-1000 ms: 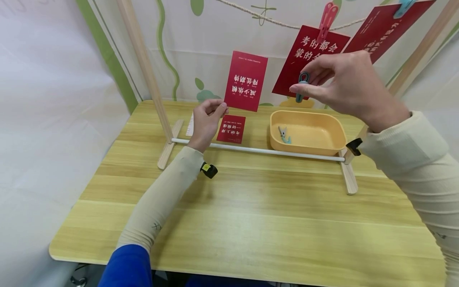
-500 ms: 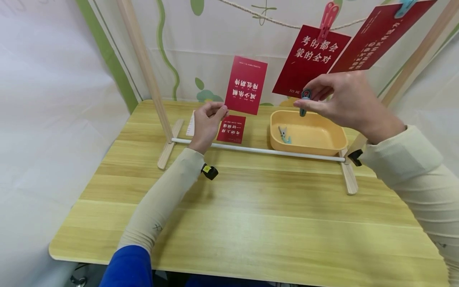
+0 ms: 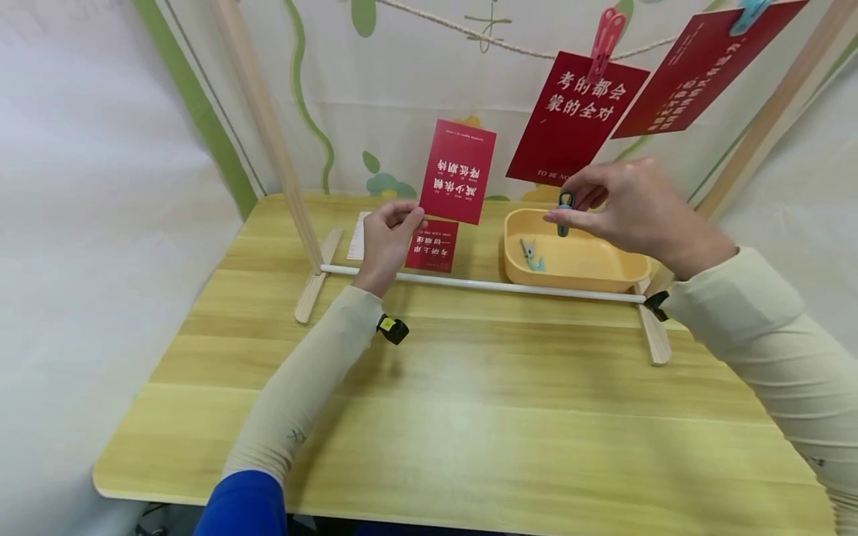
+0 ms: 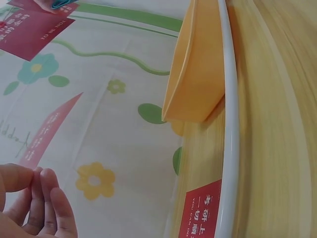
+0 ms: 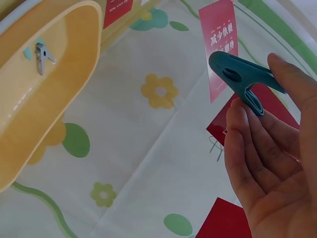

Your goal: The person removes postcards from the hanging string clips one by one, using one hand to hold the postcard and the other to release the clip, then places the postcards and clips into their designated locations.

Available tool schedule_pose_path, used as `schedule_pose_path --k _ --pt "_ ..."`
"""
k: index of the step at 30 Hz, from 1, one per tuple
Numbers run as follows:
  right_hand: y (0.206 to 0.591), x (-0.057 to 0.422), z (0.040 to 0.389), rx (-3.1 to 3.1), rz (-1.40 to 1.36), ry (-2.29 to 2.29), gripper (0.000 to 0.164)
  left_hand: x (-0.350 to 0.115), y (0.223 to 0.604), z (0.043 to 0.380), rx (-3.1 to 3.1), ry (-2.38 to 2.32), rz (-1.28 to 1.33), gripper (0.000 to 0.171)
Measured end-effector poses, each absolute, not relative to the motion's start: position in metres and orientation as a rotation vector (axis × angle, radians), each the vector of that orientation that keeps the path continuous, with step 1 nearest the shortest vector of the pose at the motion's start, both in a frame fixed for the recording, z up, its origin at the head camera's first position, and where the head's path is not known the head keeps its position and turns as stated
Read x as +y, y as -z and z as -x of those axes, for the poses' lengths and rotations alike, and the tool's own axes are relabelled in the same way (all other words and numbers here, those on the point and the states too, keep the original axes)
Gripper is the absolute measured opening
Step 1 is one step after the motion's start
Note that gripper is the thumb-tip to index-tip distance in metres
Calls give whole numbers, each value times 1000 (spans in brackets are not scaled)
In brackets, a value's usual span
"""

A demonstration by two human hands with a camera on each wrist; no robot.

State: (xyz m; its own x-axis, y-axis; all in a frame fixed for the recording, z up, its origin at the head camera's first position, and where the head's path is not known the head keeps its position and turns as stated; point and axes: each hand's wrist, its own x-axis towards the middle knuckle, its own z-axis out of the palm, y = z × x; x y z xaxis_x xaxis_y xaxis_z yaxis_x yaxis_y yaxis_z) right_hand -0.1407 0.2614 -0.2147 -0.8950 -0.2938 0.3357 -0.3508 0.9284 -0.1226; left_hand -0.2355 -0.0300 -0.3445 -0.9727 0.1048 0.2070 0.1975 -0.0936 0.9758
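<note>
My left hand (image 3: 389, 242) pinches a red card (image 3: 459, 173) by its lower left corner, thumb against fingertips. White characters on that card appear upside down in the head view. In my right hand (image 3: 630, 212) is a teal clothespin (image 5: 242, 77), held between thumb and fingers above the yellow bin (image 3: 576, 277). Two more red cards hang up at the right: one (image 3: 570, 119) from a pink clothespin (image 3: 605, 41), the other (image 3: 704, 71) from a light blue clothespin (image 3: 749, 15). A smaller red card (image 3: 432, 249) lies on the table beneath the held one.
A twine rope (image 3: 469, 31) crosses between the wooden posts (image 3: 261, 126) of a frame. Its white bar (image 3: 469, 283) runs low in front of the bin. Inside the bin lie small clothespins (image 3: 532, 253). A white card (image 3: 357, 237) lies behind my left hand on the table (image 3: 429, 417).
My right hand has come down with the teal clothespin, from in front of the hanging card to above the bin. The card in my left hand sits slightly lower.
</note>
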Motion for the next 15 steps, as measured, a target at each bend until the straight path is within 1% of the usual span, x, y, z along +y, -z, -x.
schedule_pose_path --k 11,15 --pt "226 268 147 -2788 -510 -257 40 -31 336 231 -2092 2329 289 26" --pt "230 271 149 -2796 -506 -265 38 -31 339 233 -2108 2322 286 27"
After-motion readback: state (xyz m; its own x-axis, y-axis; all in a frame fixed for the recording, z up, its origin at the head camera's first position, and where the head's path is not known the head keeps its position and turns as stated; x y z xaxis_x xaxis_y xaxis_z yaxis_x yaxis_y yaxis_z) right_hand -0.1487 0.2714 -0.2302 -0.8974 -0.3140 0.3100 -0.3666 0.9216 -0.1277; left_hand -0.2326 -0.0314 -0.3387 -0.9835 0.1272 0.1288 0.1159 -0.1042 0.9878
